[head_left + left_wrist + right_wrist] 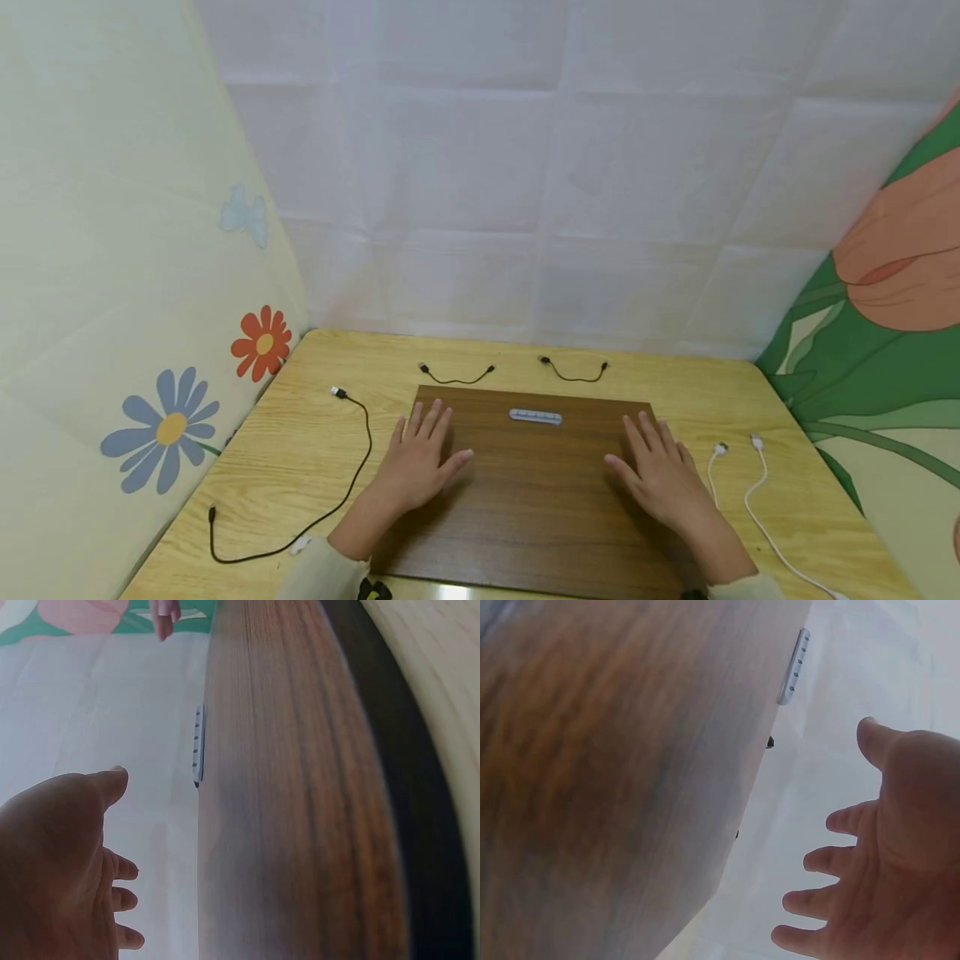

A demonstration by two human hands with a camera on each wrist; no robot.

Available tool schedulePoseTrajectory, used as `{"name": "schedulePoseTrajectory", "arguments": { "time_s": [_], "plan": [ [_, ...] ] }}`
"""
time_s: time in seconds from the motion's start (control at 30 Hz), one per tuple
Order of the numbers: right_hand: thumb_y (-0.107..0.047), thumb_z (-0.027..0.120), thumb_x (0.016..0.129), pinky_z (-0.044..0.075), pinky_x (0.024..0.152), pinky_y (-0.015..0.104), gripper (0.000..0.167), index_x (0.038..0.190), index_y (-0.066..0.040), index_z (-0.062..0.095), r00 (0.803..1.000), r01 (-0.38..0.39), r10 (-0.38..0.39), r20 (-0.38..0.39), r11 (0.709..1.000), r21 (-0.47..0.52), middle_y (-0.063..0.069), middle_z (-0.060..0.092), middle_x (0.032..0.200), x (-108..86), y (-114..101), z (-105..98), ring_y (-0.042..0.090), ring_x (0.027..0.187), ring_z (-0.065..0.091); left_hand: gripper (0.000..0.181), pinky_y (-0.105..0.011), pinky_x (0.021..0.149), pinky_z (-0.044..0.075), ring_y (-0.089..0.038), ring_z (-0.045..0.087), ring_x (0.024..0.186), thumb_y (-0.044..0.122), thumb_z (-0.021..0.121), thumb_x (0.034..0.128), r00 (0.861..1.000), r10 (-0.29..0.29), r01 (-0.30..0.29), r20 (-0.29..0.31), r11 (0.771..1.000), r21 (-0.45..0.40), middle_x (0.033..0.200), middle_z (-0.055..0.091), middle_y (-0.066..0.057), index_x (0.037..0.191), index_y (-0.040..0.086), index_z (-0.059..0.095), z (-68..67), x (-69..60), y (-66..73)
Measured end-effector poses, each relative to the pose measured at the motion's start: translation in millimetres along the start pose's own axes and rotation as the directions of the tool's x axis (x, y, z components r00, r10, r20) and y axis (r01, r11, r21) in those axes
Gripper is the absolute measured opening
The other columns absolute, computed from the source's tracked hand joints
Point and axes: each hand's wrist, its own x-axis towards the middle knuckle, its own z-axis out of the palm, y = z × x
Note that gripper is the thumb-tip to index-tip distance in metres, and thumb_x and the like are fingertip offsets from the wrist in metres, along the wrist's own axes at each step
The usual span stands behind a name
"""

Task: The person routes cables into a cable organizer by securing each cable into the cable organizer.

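My left hand (418, 462) is spread with straight fingers over the left side of a dark brown wooden board (540, 500). Over the board's right side, my right hand (660, 479) is held the same way, thumb pointing inward. Both wrist views show the palms raised off the board, with nothing in them. Between the hands, near the board's far edge, lies a small pale grey-blue cable holder (536, 416) with a row of slots. In the left wrist view the cable holder (199, 746) stands slightly proud of the board.
A long black USB cable (367, 450) curves along the table's left. Two short black cables, one left (457, 382) and one right (573, 379), lie beyond the board. White cables (750, 500) lie at the right. A white clip-like piece (300, 544) sits by my left sleeve.
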Motion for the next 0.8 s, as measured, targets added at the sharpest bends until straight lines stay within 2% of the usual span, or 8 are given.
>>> {"name": "schedulePoseTrajectory", "arguments": {
  "time_s": [0.37,0.6,0.8],
  "plan": [
    [-0.052,0.047,0.105,0.018,0.108,0.078,0.077,0.157,0.001,0.026,1.000,0.015,-0.015,0.006,1.000,0.004,0.032,0.018,0.161,1.9,-1.2,-1.9,0.060,0.144,0.015,0.079,-0.062,0.121,0.015,-0.044,0.016,0.152,0.062,0.040,0.1025,1.000,0.007,-0.007,-0.014,1.000,0.005,0.165,0.024,-0.017,0.157,0.005,0.033,0.8,0.5,1.9],
    [-0.048,0.049,0.105,0.022,0.107,0.077,0.074,0.156,0.002,0.029,0.999,0.052,-0.052,-0.015,0.999,0.011,0.033,0.023,0.159,5.6,-4.3,-7.5,0.060,0.143,0.019,0.073,-0.061,0.119,0.021,-0.044,0.027,0.149,0.058,0.042,0.1041,0.999,0.003,-0.003,-0.035,1.000,0.017,0.161,0.034,-0.018,0.154,0.004,0.039,-2.6,2.1,1.3],
    [-0.044,0.052,0.105,0.026,0.108,0.074,0.071,0.153,0.005,0.034,0.994,0.103,-0.102,-0.039,0.995,0.015,0.034,0.031,0.156,11.0,-12.7,-11.4,0.060,0.141,0.025,0.067,-0.059,0.116,0.030,-0.041,0.039,0.143,0.054,0.043,0.1054,0.998,-0.022,0.023,-0.063,0.999,0.025,0.154,0.045,-0.019,0.150,0.003,0.045,-11.1,-3.2,-3.8]
  ]
}}
